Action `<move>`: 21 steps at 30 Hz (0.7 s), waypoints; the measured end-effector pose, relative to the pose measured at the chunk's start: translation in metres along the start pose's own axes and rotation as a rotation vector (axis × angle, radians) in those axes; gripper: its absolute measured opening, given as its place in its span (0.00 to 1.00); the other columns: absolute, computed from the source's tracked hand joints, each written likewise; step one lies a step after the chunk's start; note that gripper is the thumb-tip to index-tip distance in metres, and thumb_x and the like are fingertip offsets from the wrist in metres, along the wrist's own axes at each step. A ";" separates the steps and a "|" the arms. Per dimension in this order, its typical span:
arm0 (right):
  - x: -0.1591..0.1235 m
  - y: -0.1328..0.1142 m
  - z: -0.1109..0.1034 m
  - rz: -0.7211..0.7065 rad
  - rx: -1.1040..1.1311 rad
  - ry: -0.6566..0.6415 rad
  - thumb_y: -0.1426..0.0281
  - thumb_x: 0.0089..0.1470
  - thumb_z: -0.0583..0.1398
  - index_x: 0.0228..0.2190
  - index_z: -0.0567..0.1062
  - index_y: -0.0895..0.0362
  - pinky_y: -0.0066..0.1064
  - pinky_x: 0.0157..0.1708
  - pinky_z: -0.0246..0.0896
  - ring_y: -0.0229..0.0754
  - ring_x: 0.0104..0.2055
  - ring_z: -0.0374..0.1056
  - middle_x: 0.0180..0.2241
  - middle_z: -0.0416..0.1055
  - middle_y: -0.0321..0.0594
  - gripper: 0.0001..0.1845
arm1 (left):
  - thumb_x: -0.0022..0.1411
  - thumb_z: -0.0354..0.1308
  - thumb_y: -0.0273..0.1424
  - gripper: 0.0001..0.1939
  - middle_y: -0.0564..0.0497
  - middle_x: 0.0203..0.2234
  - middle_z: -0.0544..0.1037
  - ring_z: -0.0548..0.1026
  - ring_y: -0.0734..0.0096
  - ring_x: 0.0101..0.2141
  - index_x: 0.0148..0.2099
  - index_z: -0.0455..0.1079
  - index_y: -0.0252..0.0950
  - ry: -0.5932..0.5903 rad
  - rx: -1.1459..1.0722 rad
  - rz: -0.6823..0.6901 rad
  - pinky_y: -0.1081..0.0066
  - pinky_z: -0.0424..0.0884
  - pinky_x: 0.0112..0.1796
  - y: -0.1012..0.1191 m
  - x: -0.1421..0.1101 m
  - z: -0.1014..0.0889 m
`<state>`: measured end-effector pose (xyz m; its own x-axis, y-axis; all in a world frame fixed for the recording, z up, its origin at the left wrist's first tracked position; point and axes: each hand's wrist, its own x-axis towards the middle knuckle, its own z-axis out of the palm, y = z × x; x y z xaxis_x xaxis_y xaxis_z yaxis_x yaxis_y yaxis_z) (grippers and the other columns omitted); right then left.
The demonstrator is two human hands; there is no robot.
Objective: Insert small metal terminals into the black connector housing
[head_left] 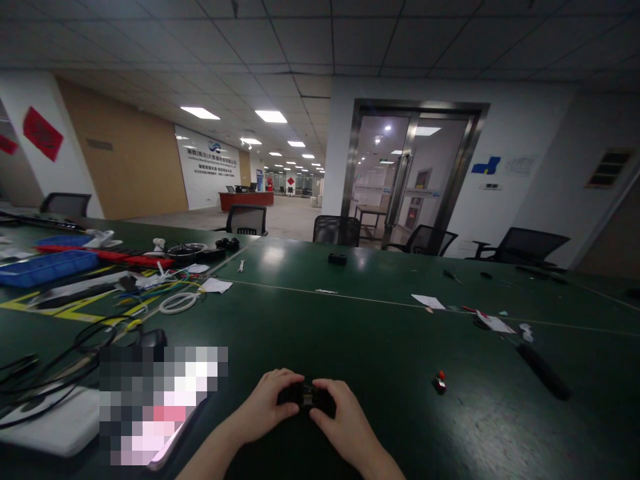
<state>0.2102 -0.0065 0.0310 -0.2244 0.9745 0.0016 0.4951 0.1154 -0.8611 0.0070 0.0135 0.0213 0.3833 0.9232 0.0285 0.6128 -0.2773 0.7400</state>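
Both hands are at the near middle of the dark green table (280,320), gripping one small black device (307,397) from its two ends. My left hand (270,403) has its thumb and fingers closed on the left end. On the right end, the thumb and fingers of my right hand (343,413) are closed too. A lighter, brownish patch shows at the middle of the device, between the fingertips. Its exact kind is too dark to make out, and the palms hide its ends.
To the left lie a blurred-out bright phone-like item (175,427), a white box (55,417), black cables (75,347), a coiled white cable (179,303) and a blue tray (47,268). A small red item (440,382) and a black bar (543,370) are at right. Another black object (337,259) sits farther back.
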 end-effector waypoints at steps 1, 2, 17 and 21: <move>0.000 -0.001 0.000 0.001 -0.004 0.001 0.69 0.44 0.60 0.42 0.72 0.47 0.38 0.49 0.56 0.46 0.49 0.63 0.45 0.69 0.36 0.20 | 0.50 0.59 0.28 0.24 0.50 0.49 0.70 0.64 0.59 0.51 0.52 0.66 0.43 0.002 -0.002 -0.003 0.61 0.56 0.54 0.000 0.000 0.000; 0.000 -0.001 0.000 0.000 -0.007 0.002 0.69 0.44 0.60 0.42 0.73 0.47 0.38 0.49 0.57 0.46 0.49 0.64 0.44 0.69 0.36 0.19 | 0.49 0.60 0.28 0.25 0.50 0.49 0.69 0.63 0.59 0.51 0.52 0.66 0.42 0.002 -0.003 -0.004 0.61 0.57 0.53 0.000 0.000 0.000; 0.004 0.003 0.001 -0.034 -0.111 -0.019 0.69 0.46 0.59 0.42 0.72 0.51 0.34 0.48 0.56 0.44 0.47 0.64 0.43 0.68 0.38 0.18 | 0.51 0.58 0.27 0.20 0.51 0.44 0.71 0.66 0.62 0.47 0.48 0.67 0.41 0.005 0.032 0.038 0.64 0.59 0.50 -0.001 0.003 0.003; 0.003 0.003 0.001 -0.016 -0.087 -0.018 0.69 0.47 0.58 0.41 0.72 0.49 0.34 0.47 0.57 0.44 0.47 0.64 0.43 0.68 0.36 0.17 | 0.52 0.58 0.29 0.20 0.50 0.46 0.70 0.65 0.62 0.47 0.49 0.67 0.42 0.006 0.023 0.064 0.64 0.60 0.50 -0.001 0.002 0.002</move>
<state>0.2103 -0.0034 0.0285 -0.2472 0.9689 0.0052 0.5622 0.1478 -0.8137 0.0086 0.0151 0.0191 0.4183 0.9048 0.0797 0.6030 -0.3423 0.7205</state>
